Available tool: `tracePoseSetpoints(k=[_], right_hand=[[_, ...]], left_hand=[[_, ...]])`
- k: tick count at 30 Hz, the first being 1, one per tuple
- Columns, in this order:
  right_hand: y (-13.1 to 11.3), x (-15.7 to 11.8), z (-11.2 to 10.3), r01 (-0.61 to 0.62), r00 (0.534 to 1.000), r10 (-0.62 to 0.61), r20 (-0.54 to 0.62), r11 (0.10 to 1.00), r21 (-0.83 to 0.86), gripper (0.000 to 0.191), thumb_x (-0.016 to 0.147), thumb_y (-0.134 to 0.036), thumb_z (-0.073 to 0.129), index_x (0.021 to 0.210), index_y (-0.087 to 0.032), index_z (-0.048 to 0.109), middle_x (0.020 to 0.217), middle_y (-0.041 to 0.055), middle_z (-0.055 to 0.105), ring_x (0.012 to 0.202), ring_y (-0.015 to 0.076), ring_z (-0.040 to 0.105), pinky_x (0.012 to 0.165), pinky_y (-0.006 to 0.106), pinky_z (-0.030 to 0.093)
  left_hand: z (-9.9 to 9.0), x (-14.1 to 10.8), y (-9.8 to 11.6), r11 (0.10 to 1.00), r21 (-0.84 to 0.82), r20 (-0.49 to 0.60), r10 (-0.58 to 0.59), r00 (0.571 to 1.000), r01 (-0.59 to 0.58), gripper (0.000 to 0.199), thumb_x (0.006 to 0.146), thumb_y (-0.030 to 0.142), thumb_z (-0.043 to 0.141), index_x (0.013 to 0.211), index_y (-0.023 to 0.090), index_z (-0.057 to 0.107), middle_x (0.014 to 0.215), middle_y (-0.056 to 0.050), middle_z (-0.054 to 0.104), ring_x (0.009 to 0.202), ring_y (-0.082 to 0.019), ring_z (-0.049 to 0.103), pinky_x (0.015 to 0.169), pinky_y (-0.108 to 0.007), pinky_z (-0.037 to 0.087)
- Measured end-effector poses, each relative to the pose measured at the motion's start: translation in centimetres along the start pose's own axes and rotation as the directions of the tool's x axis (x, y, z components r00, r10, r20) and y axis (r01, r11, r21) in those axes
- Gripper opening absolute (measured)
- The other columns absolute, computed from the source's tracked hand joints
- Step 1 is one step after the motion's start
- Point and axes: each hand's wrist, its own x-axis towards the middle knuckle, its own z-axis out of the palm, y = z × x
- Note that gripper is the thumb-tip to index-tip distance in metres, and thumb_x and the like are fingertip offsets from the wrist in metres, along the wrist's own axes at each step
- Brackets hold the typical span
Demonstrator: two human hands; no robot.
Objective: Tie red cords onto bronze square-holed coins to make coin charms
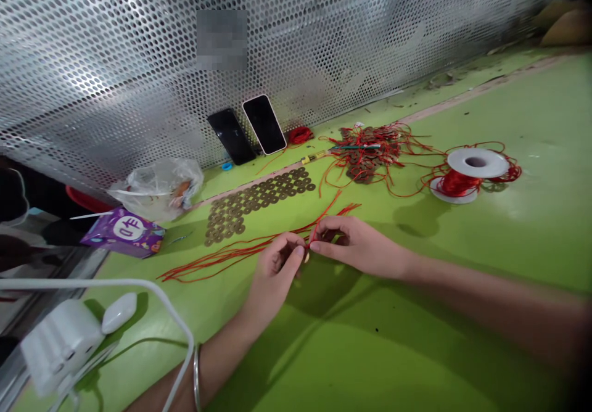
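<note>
Here, a length of thin red cord (314,234) sits between the two hands, just above the table (370,350), glossy and bright, with a small yellowish piece at the fingertips too hidden to identify. The left hand (276,268) is nearly closed, thumb and forefinger pinched together on the cord; the right hand (359,244) pinches it too, thumb to fingertip, its other fingers loosely curled. Just beyond them lies a loose bundle of cut red strands (238,251), roughly parallel, their ends splayed.

As for writing, the purple carton (124,232) carries a white roundel with dark characters, tilted and too unclear to read. The small yellow item (314,156) bears dark marks, also illegible.

The dull brass-coloured discs (261,196), round and pierced at the centre, lie flat in close rows. Farther right, similar discs are heaped in a tangle with red cord (370,153), a slim teal stick (356,147) across the top. The white spool (490,160) has broad round flanges and shiny red cord wound between them. Behind, two dark-screened phones (264,124) lean against a silvery metal panel (324,48) punched with round holes. A crumpled, see-through plastic bag (160,184) stands by the carton; a smooth white plastic adapter (60,345) is nearer.
</note>
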Motion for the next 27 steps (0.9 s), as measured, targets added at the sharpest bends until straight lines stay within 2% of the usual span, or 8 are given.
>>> tracePoseSetpoints(k=[11,16,27], right_hand=[[0.02,0.08,-0.08,-0.039,0.999,0.037,0.037,0.998,0.049,0.016,0.085,-0.030,0.057,0.077,-0.017,0.060,0.070,-0.0010,0.062,0.065,0.0117,0.055,0.058,0.023,0.039],[-0.20,0.04,-0.13,-0.050,0.998,0.048,0.040,0.997,0.053,0.014,0.084,-0.027,0.058,0.075,-0.016,0.059,0.071,-0.0005,0.062,0.065,0.0116,0.055,0.058,0.023,0.039],[-0.22,0.09,-0.10,-0.048,0.998,0.045,0.045,0.997,0.065,0.016,0.085,-0.029,0.056,0.075,-0.016,0.059,0.068,-0.0013,0.058,0.062,0.0106,0.051,0.057,0.023,0.038]], left_hand=[[-0.06,-0.04,-0.55,0.999,0.053,0.012,0.003,1.000,-0.004,0.015,0.083,0.033,0.054,0.080,0.019,0.053,0.061,0.005,0.042,0.052,-0.009,0.039,0.048,-0.021,0.030],[-0.07,-0.05,-0.51,0.996,0.073,0.006,0.042,0.999,-0.042,0.009,0.082,0.028,0.054,0.080,0.019,0.054,0.064,0.004,0.045,0.054,-0.010,0.042,0.050,-0.021,0.033],[-0.01,-0.02,-0.47,0.999,0.033,0.028,0.013,1.000,-0.014,0.012,0.083,0.030,0.054,0.082,0.019,0.052,0.064,0.005,0.045,0.054,-0.009,0.041,0.049,-0.021,0.035]])
